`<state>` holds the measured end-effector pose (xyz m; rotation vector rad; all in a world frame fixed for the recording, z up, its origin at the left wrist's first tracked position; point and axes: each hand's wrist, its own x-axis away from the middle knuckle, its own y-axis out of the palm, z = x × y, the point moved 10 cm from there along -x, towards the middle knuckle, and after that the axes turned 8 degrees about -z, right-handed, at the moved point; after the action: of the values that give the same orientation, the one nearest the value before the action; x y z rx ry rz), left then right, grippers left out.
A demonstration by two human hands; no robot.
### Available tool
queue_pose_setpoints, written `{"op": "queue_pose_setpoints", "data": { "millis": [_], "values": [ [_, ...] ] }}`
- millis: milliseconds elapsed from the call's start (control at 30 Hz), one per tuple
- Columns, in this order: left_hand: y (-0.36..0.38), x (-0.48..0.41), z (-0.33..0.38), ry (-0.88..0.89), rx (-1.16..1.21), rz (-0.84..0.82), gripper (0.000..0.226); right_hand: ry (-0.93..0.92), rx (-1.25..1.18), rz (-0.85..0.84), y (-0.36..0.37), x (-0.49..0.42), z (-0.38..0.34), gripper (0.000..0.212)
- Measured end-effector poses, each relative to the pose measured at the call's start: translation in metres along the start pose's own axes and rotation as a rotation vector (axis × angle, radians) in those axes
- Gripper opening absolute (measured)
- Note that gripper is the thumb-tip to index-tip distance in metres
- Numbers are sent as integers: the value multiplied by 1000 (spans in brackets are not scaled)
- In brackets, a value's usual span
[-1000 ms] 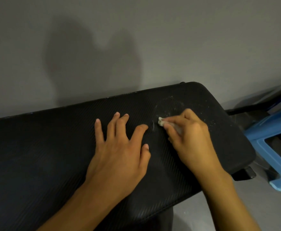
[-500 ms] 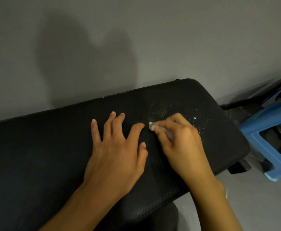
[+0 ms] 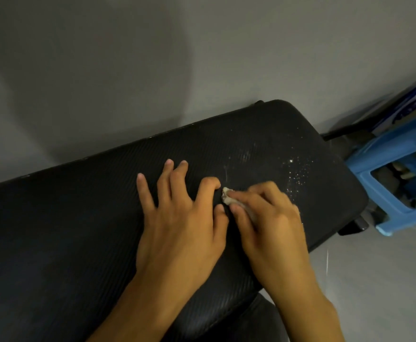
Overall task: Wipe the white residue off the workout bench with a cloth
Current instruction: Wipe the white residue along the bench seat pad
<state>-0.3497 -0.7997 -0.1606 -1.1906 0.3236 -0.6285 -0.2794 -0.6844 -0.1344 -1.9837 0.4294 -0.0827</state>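
Right hand [image 3: 271, 223]: mine, fingers curled tight round the cloth [image 3: 226, 196], knuckles up, wrist trailing off toward the near right.

Cloth: a small, pale, crumpled wad. Only its tip shows, poking out left of my fingertips and touching the bench pad; the rest is hidden under my own fingers.

Left hand [image 3: 182, 218]: mine, laid flat on the pad just left of the right one, fingers spread and gripping nothing. Its forefinger is a little bent, and its tip and the thumb's lie just beside the cloth, directly in the way on that side.

White residue [image 3: 298, 178]: fine bright specks scattered on the pad just right of and beyond my right knuckles, with a fainter dusty smear farther off, beyond the cloth (one thin pale streak runs down toward the cloth tip).

Workout bench [image 3: 66, 218]: a long black padded top running left to right, its cover a fine ribbed weave with a dull sheen and its right end rounded at the corners. The far edge sits close against the wall.

Black bracket [image 3: 353, 224]: a short stub jutting from under the pad's right end.

Wall [image 3: 152, 70]: plain, grey, matt, carrying soft shadows.

Blue stool [image 3: 396, 154]: moulded plastic with squared openings, standing right of the bench end.

Printed box [image 3: 414, 104]: blue and white, leaning at the far right; its lettering is too blurred to read.

Floor [image 3: 374, 280]: pale and smooth, near right.
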Motion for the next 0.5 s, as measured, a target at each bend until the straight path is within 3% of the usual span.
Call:
{"op": "queue_pose_setpoints", "data": {
  "millis": [133, 300, 500],
  "values": [
    [-4, 1, -1, 11, 29, 19, 38, 1, 165, 48, -13, -5, 12, 26],
    [-8, 1, 0, 5, 13, 54, 39, 174, 188, 99, -43, -36, 85, 30],
    [-8, 0, 15, 46, -87, 73, 37, -94, 151, -39, -33, 42, 47, 31]
  ]
}}
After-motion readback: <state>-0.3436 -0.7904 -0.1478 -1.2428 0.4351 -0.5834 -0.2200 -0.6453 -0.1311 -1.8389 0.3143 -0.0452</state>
